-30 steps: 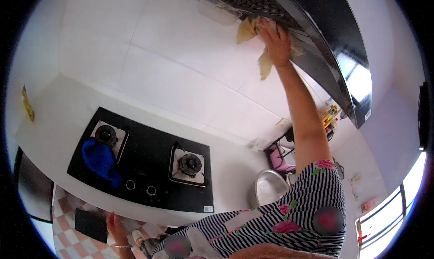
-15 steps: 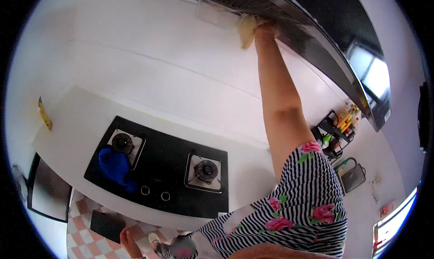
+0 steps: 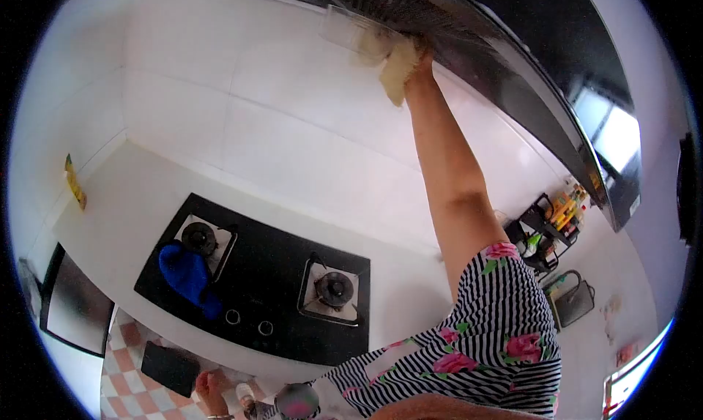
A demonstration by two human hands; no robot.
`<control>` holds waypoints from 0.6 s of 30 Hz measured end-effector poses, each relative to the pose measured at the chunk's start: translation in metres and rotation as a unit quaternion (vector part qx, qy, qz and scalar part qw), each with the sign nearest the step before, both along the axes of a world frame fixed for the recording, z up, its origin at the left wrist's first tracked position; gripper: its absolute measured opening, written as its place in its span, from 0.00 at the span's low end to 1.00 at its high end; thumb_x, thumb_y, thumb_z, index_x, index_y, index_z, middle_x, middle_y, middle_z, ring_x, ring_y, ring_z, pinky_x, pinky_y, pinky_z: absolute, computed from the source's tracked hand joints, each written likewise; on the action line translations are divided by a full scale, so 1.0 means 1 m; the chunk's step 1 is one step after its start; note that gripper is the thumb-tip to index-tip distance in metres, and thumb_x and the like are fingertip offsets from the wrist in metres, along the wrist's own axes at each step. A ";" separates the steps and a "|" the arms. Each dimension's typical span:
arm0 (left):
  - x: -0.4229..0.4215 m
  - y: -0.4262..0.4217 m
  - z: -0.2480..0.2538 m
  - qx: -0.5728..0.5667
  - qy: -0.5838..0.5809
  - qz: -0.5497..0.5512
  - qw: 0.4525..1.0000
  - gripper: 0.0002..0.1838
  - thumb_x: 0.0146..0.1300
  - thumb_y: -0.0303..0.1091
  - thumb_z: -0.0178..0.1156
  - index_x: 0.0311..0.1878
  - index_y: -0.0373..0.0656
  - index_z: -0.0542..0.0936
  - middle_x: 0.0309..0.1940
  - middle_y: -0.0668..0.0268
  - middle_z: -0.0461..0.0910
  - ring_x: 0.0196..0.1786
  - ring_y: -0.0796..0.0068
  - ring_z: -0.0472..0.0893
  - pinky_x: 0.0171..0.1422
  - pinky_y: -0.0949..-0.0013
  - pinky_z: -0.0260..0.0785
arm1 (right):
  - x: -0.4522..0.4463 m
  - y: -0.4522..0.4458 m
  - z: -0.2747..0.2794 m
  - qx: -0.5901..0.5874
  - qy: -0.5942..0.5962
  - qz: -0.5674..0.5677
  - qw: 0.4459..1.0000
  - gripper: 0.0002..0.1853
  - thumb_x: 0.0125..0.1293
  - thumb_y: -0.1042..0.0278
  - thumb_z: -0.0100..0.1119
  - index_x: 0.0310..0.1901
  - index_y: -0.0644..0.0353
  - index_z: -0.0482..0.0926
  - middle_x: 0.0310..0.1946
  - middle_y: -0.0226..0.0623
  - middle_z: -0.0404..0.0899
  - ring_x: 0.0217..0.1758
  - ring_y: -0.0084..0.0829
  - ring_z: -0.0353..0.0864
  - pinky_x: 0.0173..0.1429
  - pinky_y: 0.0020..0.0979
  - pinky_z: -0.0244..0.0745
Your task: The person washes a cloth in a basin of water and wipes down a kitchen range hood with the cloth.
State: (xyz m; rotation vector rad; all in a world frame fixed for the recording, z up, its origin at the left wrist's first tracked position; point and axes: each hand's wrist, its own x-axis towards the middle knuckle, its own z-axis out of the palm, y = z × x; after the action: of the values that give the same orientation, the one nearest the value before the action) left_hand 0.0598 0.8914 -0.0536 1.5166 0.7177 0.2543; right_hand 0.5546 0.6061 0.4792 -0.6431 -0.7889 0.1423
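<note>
High up, my right hand (image 3: 423,57) presses a yellowish cloth (image 3: 399,70) against the underside of the dark range hood (image 3: 505,76); the hood's edge partly hides its fingers. The cloth hangs down beside a clear plastic tray (image 3: 355,32) under the hood. Low in the view, my left hand (image 3: 209,385) hangs beside the counter's front edge, above the floor; its fingers are small and blurred. A blue cloth (image 3: 184,273) lies on the black gas stove (image 3: 256,273), against the left burner.
The stove has two burners, the right one (image 3: 334,290) near my body. A rack with bottles (image 3: 560,215) stands at the right. On the far left is a yellow packet (image 3: 74,184) near the wall. A dark mat (image 3: 170,369) lies on the checkered floor.
My right hand has moved left along the hood with the yellowish cloth, whose hanging end has shifted. The camera view has shifted too. My left hand remains low beside the counter.
</note>
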 end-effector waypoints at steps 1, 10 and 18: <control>0.001 -0.001 0.022 0.052 0.036 -0.006 0.998 0.19 0.61 0.41 0.56 0.48 0.36 0.75 0.40 0.62 0.79 0.38 0.72 0.76 0.42 0.69 0.70 | 0.004 0.002 -0.002 0.000 0.001 0.012 1.000 0.23 0.60 0.47 0.48 0.48 0.57 0.73 0.47 0.39 0.74 0.51 0.42 0.70 0.55 0.44 0.68; -0.034 0.017 -0.031 0.047 0.043 0.072 0.995 0.17 0.61 0.36 0.57 0.48 0.33 0.76 0.38 0.64 0.78 0.38 0.77 0.74 0.42 0.74 0.69 | 0.056 0.042 0.016 0.044 -0.018 0.028 0.998 0.23 0.59 0.50 0.49 0.49 0.58 0.72 0.48 0.41 0.73 0.53 0.42 0.69 0.56 0.44 0.66; -0.041 0.022 -0.053 0.047 0.105 0.083 0.990 0.15 0.61 0.35 0.56 0.46 0.33 0.76 0.37 0.64 0.77 0.35 0.77 0.73 0.41 0.73 0.68 | 0.062 0.041 0.016 0.039 -0.027 0.025 0.999 0.22 0.59 0.52 0.49 0.50 0.59 0.71 0.49 0.42 0.72 0.54 0.43 0.68 0.58 0.43 0.64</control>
State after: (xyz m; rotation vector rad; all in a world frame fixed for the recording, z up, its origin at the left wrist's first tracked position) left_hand 0.0190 0.9138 -0.1062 1.5896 1.0141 0.2590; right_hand 0.6162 0.6468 0.4950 -0.5543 -0.8586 0.1401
